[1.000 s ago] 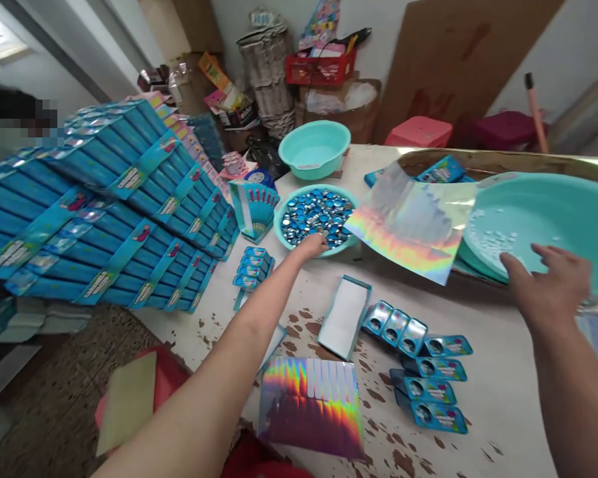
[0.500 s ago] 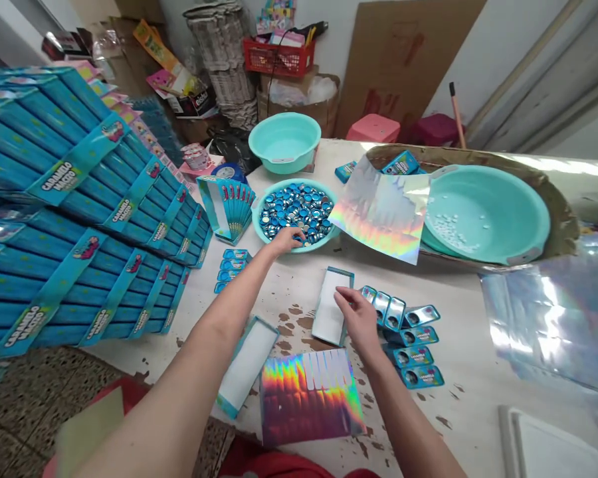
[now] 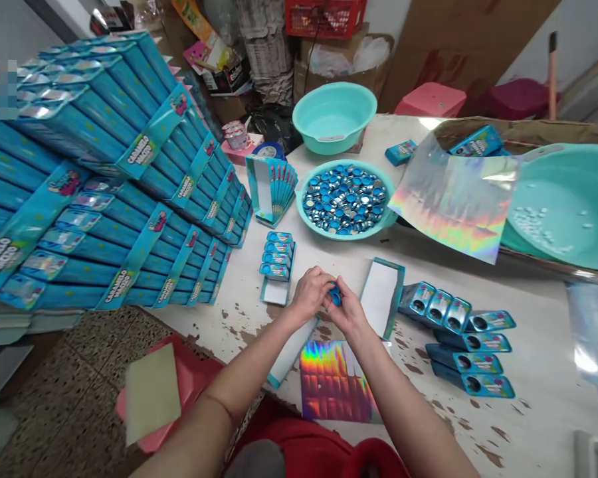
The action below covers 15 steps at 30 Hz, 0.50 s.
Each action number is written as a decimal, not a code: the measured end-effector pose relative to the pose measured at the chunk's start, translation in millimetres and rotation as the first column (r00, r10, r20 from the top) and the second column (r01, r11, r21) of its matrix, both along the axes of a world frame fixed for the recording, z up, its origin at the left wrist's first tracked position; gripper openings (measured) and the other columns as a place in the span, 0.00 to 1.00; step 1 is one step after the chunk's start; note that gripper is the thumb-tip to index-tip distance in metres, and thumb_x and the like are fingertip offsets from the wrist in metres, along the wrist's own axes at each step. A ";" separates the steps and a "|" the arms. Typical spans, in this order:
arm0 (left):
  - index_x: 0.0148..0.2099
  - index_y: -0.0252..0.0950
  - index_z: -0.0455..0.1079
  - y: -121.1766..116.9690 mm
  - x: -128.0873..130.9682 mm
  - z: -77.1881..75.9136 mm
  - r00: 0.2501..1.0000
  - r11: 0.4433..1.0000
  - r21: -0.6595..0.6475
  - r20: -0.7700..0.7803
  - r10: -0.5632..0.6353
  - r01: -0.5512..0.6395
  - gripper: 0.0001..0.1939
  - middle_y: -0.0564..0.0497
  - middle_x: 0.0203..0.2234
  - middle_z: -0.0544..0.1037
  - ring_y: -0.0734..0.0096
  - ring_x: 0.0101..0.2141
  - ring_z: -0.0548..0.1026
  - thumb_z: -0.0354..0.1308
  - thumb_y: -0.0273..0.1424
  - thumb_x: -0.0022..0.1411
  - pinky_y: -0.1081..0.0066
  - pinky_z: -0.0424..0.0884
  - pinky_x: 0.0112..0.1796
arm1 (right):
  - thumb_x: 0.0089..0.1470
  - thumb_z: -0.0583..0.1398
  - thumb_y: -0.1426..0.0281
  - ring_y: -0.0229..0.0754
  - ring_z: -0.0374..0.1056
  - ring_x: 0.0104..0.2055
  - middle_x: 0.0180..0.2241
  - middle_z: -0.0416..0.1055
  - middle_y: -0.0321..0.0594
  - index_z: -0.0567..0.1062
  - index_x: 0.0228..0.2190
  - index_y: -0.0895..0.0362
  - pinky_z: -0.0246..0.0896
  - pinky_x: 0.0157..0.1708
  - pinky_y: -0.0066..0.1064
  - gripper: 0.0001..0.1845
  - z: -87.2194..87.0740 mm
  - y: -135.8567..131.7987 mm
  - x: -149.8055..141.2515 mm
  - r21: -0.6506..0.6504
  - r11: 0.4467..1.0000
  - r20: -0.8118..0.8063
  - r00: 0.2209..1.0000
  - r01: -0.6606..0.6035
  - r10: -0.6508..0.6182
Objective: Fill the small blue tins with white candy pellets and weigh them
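My left hand [image 3: 309,293] and my right hand [image 3: 347,311] meet over the table's near middle, both pinched on a small blue round piece [image 3: 335,294]. Beyond them stands a teal bowl [image 3: 387,219] full of blue and silver round pieces [image 3: 343,199]. An open white-lined tray [image 3: 380,296] lies just right of my hands, another [image 3: 290,346] just below my left wrist. Several small blue boxes with round windows [image 3: 456,335] lie to the right. A holographic sheet [image 3: 333,382] lies at the near edge.
A tall stack of blue cartons [image 3: 104,192] fills the left. A short row of small boxes [image 3: 277,257] sits by it. An empty teal basin [image 3: 335,118] is at the back, a large teal basin [image 3: 568,206] at right, with a holographic foil sheet [image 3: 453,199] draped on it.
My left hand came back from the bowl of round pieces to the table's middle. My right hand left the white tray and joined it; both now grip a small blue piece.
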State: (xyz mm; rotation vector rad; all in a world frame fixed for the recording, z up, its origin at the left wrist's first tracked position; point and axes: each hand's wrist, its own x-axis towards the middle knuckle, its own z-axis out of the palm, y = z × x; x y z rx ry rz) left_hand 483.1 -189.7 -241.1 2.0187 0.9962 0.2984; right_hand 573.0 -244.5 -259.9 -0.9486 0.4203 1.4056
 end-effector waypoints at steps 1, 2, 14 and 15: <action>0.41 0.38 0.74 -0.8 -12.4 -2.3 0.999 1.000 -0.019 -0.042 0.010 -0.011 0.11 0.48 0.36 0.73 0.68 0.40 0.71 0.50 0.25 0.60 0.70 0.67 0.43 | 0.51 0.63 0.68 0.32 0.68 0.28 0.27 0.73 0.33 0.73 0.25 0.56 0.69 0.33 0.22 0.06 -3.1 -4.9 -10.2 -0.008 0.999 0.002 0.999 -0.035 0.035; 0.42 0.38 0.73 -0.4 -24.2 -4.7 0.997 0.999 -0.042 -0.075 0.014 -0.017 0.13 0.48 0.36 0.73 0.69 0.39 0.71 0.49 0.24 0.59 0.70 0.67 0.43 | 0.50 0.64 0.68 0.33 0.69 0.29 0.28 0.73 0.34 0.73 0.26 0.56 0.70 0.35 0.24 0.05 -5.8 -9.2 -20.0 -0.013 0.997 0.011 0.997 -0.073 0.073; 0.34 0.38 0.70 -3.8 -19.9 -24.2 0.995 0.908 -0.414 -0.098 0.019 -0.058 0.06 0.55 0.25 0.75 0.73 0.27 0.72 0.53 0.29 0.54 0.74 0.67 0.31 | 0.35 0.71 0.68 0.27 0.57 0.16 0.19 0.69 0.34 0.74 0.25 0.61 0.47 0.13 0.18 0.15 -3.1 -85.4 -33.1 -0.150 0.982 0.144 0.980 -0.116 0.138; 0.33 0.38 0.70 -6.2 -0.3 -22.2 0.995 0.914 -0.406 -0.096 -0.039 -0.003 0.05 0.55 0.25 0.75 0.73 0.28 0.73 0.54 0.28 0.54 0.74 0.67 0.32 | 0.34 0.72 0.67 0.28 0.58 0.17 0.20 0.70 0.35 0.74 0.24 0.61 0.48 0.14 0.18 0.16 0.2 -98.1 -26.6 -0.167 0.982 0.169 0.979 -0.087 0.115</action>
